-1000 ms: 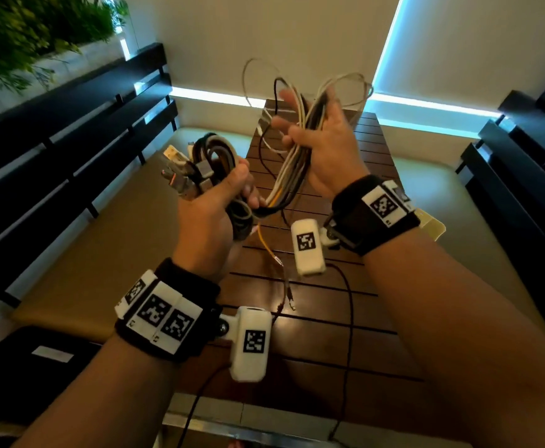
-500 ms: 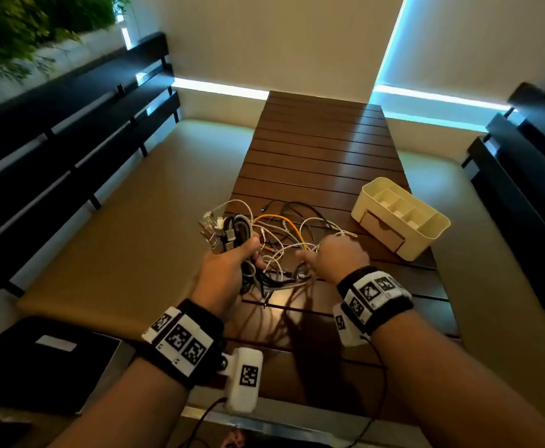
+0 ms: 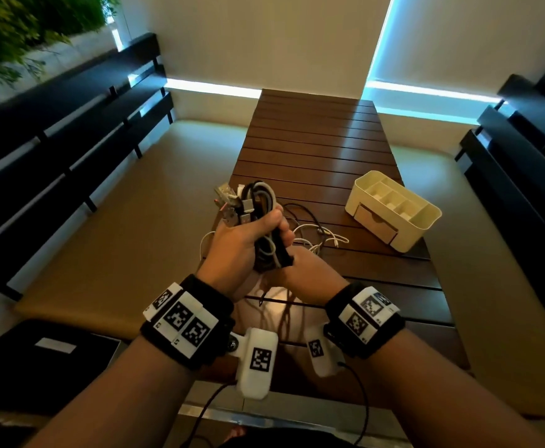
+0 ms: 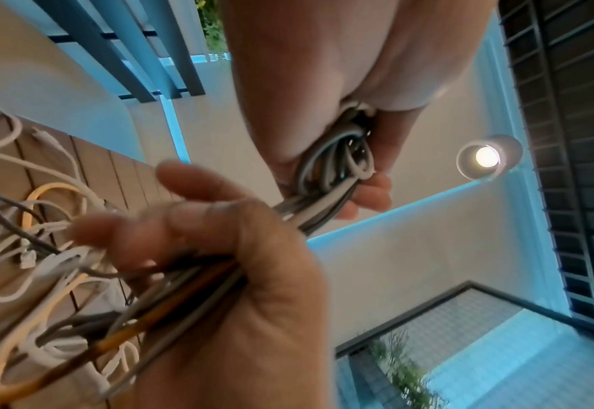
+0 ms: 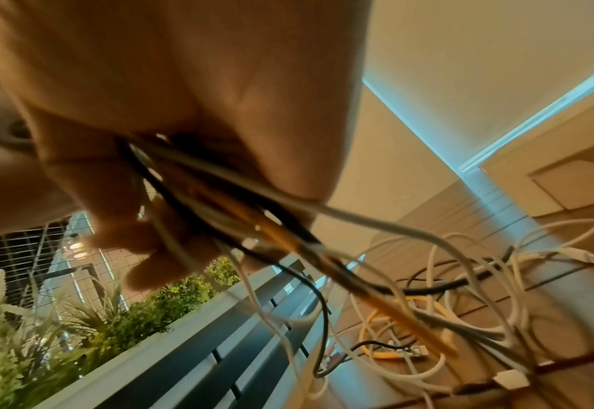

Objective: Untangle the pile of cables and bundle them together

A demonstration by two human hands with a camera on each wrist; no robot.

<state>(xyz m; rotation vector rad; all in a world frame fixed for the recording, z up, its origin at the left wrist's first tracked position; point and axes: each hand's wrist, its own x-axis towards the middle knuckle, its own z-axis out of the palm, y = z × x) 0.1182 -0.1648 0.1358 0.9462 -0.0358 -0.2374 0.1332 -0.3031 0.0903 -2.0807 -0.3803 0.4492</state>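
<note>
My left hand grips a folded cable bundle of black, grey and white cables, with loops and plugs sticking up above the fist. In the left wrist view the left hand's fingers curl round the loops. My right hand sits just below and behind the left one, and grips the same strands lower down. From that fist the white, black and orange cable tails trail onto the wooden slat table. Loose white and black ends lie beyond my hands.
A cream desk organizer with compartments and a drawer stands on the table to the right of the cables. Tan cushioned benches with black slatted backs flank the table. A black flat case lies at lower left.
Both hands came down from chest height to the table. The right hand has since moved in under the left fist, and the spread-out tangle is drawn into a tighter bundle.
</note>
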